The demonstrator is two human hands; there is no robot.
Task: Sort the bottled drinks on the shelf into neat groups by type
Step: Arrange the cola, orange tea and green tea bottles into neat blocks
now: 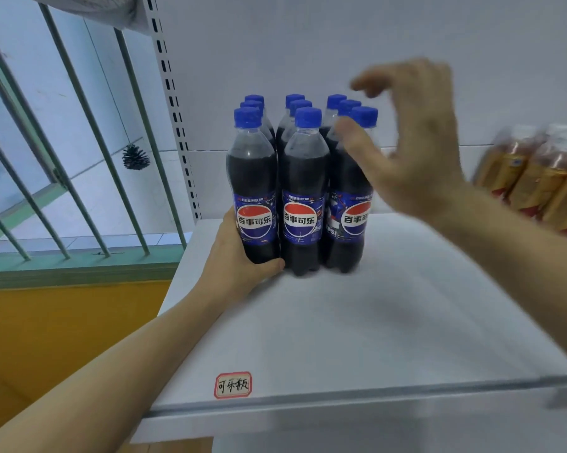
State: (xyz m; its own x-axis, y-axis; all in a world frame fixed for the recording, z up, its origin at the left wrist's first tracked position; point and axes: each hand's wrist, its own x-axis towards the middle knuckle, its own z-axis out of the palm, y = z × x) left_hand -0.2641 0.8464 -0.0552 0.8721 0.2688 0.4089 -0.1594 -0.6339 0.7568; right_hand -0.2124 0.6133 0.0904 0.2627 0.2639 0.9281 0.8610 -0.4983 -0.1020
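Observation:
Several cola bottles [303, 191] with blue caps and blue labels stand in three tight rows at the back left of the white shelf [357, 322]. My left hand [239, 256] wraps around the base of the front-left cola bottle [254, 188]. Blurred, my right hand [406, 142] hovers open beside the front-right cola bottle [349, 230], fingers spread and holding nothing. At the right edge stand several amber tea bottles [534, 178] with yellow labels, blurred and partly cut off.
A red-bordered handwritten label [233, 385] is stuck near the shelf's front edge. A perforated white upright [174, 106] bounds the shelf's left side. Beyond it are green window bars [79, 132], a pine cone [135, 157] and a yellow wall [63, 338].

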